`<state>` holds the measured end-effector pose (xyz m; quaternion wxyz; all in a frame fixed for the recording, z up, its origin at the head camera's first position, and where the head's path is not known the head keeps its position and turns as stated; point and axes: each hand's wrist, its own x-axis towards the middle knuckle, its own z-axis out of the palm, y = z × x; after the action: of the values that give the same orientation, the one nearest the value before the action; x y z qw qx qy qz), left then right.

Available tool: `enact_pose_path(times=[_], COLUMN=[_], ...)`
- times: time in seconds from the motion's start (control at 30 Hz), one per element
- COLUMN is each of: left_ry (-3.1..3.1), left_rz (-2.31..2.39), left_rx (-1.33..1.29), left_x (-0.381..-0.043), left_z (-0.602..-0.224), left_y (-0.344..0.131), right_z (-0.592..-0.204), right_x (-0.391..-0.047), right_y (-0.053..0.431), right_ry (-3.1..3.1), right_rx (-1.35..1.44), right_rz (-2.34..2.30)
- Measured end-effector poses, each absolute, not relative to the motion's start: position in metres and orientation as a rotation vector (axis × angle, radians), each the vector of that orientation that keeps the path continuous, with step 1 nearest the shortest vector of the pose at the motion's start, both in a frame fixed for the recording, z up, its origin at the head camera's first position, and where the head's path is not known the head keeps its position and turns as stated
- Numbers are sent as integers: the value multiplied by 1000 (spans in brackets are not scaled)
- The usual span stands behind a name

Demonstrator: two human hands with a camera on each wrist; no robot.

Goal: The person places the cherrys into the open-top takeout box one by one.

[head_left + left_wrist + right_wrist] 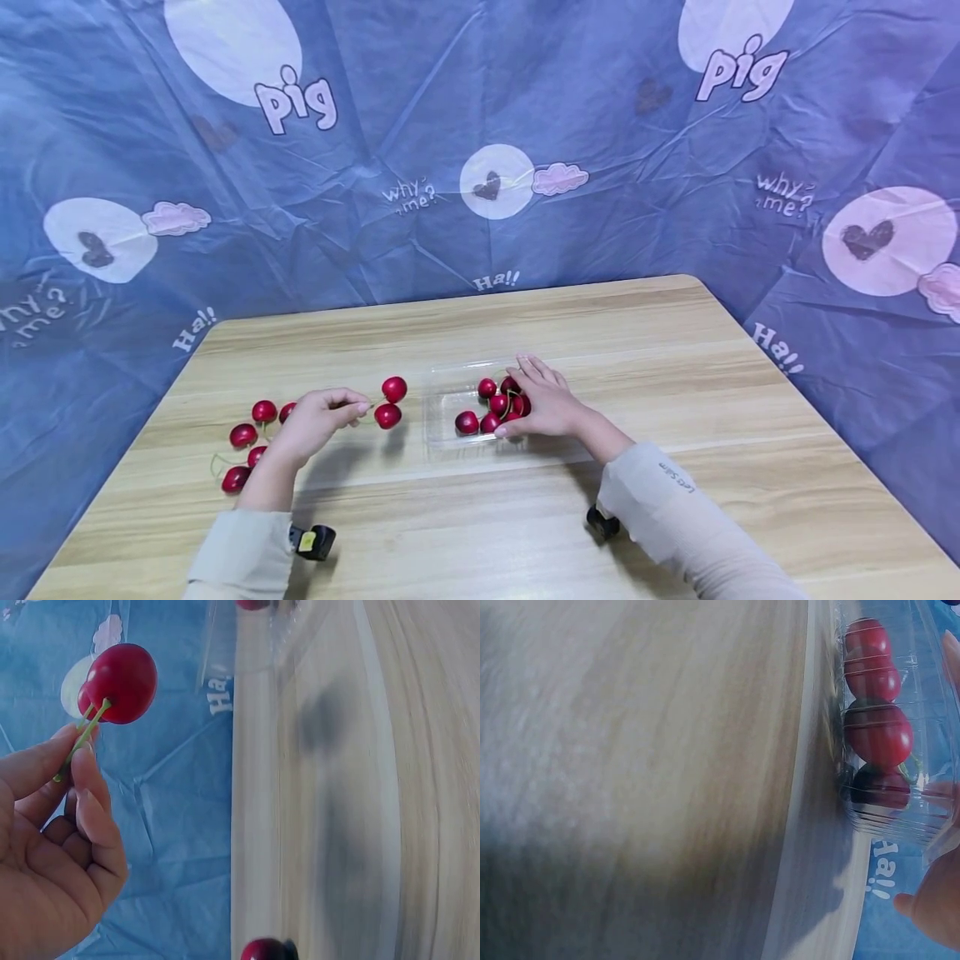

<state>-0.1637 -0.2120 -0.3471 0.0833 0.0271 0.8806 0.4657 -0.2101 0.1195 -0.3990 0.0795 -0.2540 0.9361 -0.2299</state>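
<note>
In the head view, my left hand (322, 421) pinches the green stems (81, 746) of two red cherries (387, 416) between thumb and fingertips. The pair hangs above the table, just left of a clear plastic box (438, 440). Several cherries (879, 733) lie inside the box, gathered toward its right part. My right hand (546, 402) spans the right end of the box, thumb at the near rim and fingers at the far rim, and holds it. That hand hides part of the box and some cherries.
Several loose cherries (243, 435) with stems lie on the wooden table (480, 525) at the left, partly behind my left forearm. A blue printed cloth (420, 250) hangs behind the table's far edge. Each wrist carries a small black camera (315, 542).
</note>
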Motion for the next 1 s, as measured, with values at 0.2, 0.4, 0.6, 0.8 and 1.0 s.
enact_pose_path(times=[0.2, 0.4, 0.6, 0.8, 1.0], left_ry=[2614, 2607, 2583, 2544, 2501], left_rz=[1418, 1436, 1451, 1459, 1472], left_rx=[123, 157, 195, 223, 264], left_x=[-169, -174, -179, -184, -191], left_z=[-349, -350, -351, -350, -355], left_y=[-203, -194, -185, -176, -167], right_z=[-399, -399, -398, -398, -398], right_x=[-210, -211, -211, -211, -211], right_y=[118, 119, 119, 118, 119], right_ry=[2793, 2796, 2798, 2802, 2802], right_rx=[-758, -754, -759, -763, -756], right_rz=[-679, -674, -679, -662, -659])
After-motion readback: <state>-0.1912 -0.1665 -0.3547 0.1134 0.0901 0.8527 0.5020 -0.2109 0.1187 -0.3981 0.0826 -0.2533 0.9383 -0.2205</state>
